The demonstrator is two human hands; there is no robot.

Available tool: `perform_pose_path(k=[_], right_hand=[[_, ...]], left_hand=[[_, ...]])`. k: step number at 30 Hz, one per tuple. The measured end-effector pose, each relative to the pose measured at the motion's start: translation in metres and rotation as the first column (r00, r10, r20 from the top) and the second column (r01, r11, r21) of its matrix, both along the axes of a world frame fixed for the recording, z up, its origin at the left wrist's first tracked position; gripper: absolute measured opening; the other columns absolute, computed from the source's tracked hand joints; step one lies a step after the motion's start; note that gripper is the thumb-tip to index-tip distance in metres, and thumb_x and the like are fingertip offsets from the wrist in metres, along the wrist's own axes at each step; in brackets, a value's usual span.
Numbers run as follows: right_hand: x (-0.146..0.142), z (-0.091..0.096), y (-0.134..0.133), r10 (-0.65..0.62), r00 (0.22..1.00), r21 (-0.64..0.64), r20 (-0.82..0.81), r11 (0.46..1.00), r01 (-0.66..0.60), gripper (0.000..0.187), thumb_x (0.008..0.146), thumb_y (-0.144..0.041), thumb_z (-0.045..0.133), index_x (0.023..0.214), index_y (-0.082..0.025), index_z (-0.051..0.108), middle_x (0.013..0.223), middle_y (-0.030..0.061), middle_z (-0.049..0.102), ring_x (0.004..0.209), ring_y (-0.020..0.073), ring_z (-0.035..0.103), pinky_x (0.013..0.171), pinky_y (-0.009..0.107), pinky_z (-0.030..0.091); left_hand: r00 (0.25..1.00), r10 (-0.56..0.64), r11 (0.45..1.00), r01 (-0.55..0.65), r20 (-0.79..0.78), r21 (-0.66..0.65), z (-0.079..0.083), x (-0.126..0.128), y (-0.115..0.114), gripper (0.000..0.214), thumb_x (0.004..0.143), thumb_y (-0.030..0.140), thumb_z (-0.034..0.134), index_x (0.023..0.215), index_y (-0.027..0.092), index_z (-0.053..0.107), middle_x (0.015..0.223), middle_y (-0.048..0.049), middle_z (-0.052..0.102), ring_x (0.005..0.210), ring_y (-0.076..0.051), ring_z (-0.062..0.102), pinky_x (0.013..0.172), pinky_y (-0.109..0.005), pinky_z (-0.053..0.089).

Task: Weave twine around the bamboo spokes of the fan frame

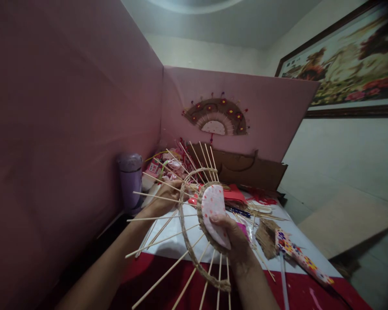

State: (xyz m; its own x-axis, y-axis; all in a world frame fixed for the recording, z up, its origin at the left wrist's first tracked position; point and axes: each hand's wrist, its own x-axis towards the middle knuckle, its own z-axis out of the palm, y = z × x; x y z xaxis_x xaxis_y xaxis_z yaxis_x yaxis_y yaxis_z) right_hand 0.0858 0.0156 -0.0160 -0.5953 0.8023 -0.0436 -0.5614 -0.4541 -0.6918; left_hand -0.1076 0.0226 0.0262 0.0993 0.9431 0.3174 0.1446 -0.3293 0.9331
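Nearest the camera, the right hand (234,239) grips a half-made fan frame (200,224) by its core, a pink dotted half-disc (214,211) edged with twine; the thumb lies across the face of the disc and the other fingers curl behind it, so the hand is closed firmly on the piece. From that core, thin wooden sticks (161,280) spread outward like spokes, some pointing down toward the camera, some out to the left of the frame and some up and away, and a loop of twine (194,254) arcs across them partway out. The frame stands roughly on edge, its flat face turned to the left, with the long straight side of the half-disc running from top to bottom. The left hand (166,193) is just beyond and to the left of the frame, reaching in among the upper spokes; its fingers seem bunched around a stick or the twine there, but I cannot tell exactly what they pinch. So the left hand works the outer spokes while the right stays at the hub. To the right of the frame, on a table (304,297) with red and white covering, lie a patterned paper strip (302,256) and loose scraps. Left of the frame stands a purple cup (130,181). Beyond it are brown cardboard (245,170), and on the pink board (271,116) behind hangs a finished fan (217,117)
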Motion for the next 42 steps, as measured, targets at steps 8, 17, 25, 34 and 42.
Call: perform_pose_path(k=[8,17,25,34,42], right_hand=[[-0.003,0.003,0.002,-0.186,0.982,-0.041,-0.030,0.982,0.184,0.027,0.058,-0.011,0.065,0.085,-0.013,0.064,0.074,0.0049,0.070,0.064,0.0162,0.066,0.063,0.025,0.055],[-0.010,0.000,0.006,-0.319,0.946,-0.147,-0.048,0.940,0.309,0.022,0.055,-0.013,0.064,0.077,-0.013,0.063,0.066,0.0048,0.069,0.071,0.0226,0.067,0.068,0.035,0.055],[-0.010,0.000,0.001,-0.254,0.964,-0.051,-0.083,0.967,0.250,0.018,0.061,-0.019,0.061,0.078,-0.014,0.065,0.070,0.0061,0.070,0.076,0.0236,0.066,0.070,0.036,0.055],[-0.008,0.002,-0.005,-0.115,0.991,0.037,-0.066,0.992,0.118,0.022,0.064,-0.020,0.058,0.084,-0.013,0.065,0.074,0.0060,0.070,0.073,0.0199,0.066,0.072,0.032,0.053],[-0.009,-0.005,-0.003,-0.057,0.996,0.027,-0.063,0.998,0.059,0.020,0.066,-0.020,0.057,0.082,-0.012,0.065,0.074,0.0072,0.070,0.079,0.0207,0.065,0.076,0.034,0.051]], left_hand=[[0.938,0.094,0.995,-0.074,0.333,-0.072,-0.024,0.035,0.001,0.025,0.065,0.038,0.066,0.066,0.014,0.056,0.046,0.0054,0.048,0.036,-0.006,0.041,0.036,-0.018,0.029],[0.843,-0.080,0.962,0.205,0.532,-0.180,-0.051,0.050,-0.012,0.030,0.069,0.038,0.065,0.057,0.016,0.048,0.042,0.0047,0.045,0.035,-0.006,0.039,0.036,-0.019,0.028],[0.763,-0.084,0.893,0.343,0.641,-0.291,-0.050,0.046,-0.013,0.021,0.058,0.025,0.074,0.063,0.012,0.058,0.049,0.0039,0.047,0.037,-0.002,0.037,0.037,-0.016,0.028],[0.850,-0.236,0.908,0.365,0.470,-0.206,-0.047,0.032,-0.018,0.017,0.066,0.027,0.066,0.069,0.011,0.065,0.047,0.0016,0.049,0.037,-0.004,0.039,0.038,-0.018,0.029],[0.793,-0.232,0.871,0.427,0.564,-0.242,-0.048,0.029,-0.015,0.019,0.065,0.030,0.066,0.064,0.012,0.062,0.050,0.0012,0.050,0.036,-0.004,0.040,0.035,-0.017,0.028]])
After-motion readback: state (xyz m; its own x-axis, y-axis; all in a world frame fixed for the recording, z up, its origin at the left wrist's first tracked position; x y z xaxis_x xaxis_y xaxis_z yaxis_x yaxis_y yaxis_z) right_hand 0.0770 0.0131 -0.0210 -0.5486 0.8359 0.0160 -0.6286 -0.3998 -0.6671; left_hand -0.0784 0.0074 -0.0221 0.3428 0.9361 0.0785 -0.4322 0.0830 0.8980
